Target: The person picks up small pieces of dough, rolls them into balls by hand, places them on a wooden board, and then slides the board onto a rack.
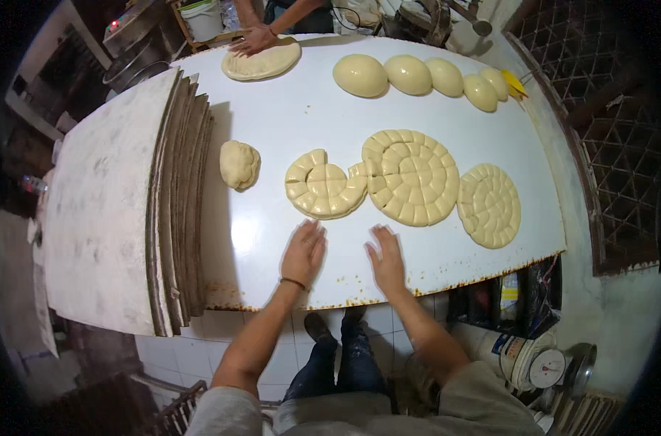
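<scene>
My left hand (303,254) rests palm down on or just over the white table (326,274), fingers stretched and empty. My right hand (386,258) is likewise empty, its fingers apart. Just beyond them lie three flat dough rounds cut into small pieces: a partly gapped one (327,190) nearest my left hand, a large one (410,178) in the middle, and an oval one (489,205) at right. A lumpy dough piece (239,165) sits to their left, beside the stacked boards.
A tall stack of pale boards (109,203) covers the table's left end. Several smooth dough mounds (359,75) line the far edge near a yellow tool (514,83). A co-worker's hands (252,40) press a flat dough (261,65). A dial scale (546,368) stands below right.
</scene>
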Demonstrator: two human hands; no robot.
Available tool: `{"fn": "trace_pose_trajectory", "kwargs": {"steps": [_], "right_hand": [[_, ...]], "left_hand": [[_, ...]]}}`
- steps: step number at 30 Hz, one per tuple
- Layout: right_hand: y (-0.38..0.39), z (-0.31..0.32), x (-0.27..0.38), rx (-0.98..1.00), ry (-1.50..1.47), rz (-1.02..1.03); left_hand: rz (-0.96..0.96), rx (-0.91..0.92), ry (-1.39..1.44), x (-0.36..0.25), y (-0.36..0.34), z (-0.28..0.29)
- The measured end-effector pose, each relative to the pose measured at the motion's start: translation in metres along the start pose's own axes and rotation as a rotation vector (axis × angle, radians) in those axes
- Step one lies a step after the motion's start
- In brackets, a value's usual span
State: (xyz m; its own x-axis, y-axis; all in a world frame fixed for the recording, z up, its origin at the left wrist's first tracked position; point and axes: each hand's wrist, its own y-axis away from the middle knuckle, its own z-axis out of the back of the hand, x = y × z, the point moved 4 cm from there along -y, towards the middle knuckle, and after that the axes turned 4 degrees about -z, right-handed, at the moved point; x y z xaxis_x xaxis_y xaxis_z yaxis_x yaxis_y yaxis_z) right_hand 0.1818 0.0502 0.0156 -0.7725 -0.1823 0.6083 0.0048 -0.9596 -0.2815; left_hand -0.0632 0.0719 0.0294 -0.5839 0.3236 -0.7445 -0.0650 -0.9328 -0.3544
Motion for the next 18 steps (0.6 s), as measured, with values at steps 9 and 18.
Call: {"fn": "trace_pose_trajectory", "kwargs": {"steps": [9, 18], "right_hand": [[0.002, 0.008, -0.005, 0.036, -0.035, -0.047], [-0.021, 0.013, -0.019, 0.008, -0.063, -0.074]], "left_hand": [[-0.014, 0.055, 0.097, 0.013, 0.007, 0.016], [-0.054, 0.143, -0.063, 0.013, 0.005, 0.031]]}}
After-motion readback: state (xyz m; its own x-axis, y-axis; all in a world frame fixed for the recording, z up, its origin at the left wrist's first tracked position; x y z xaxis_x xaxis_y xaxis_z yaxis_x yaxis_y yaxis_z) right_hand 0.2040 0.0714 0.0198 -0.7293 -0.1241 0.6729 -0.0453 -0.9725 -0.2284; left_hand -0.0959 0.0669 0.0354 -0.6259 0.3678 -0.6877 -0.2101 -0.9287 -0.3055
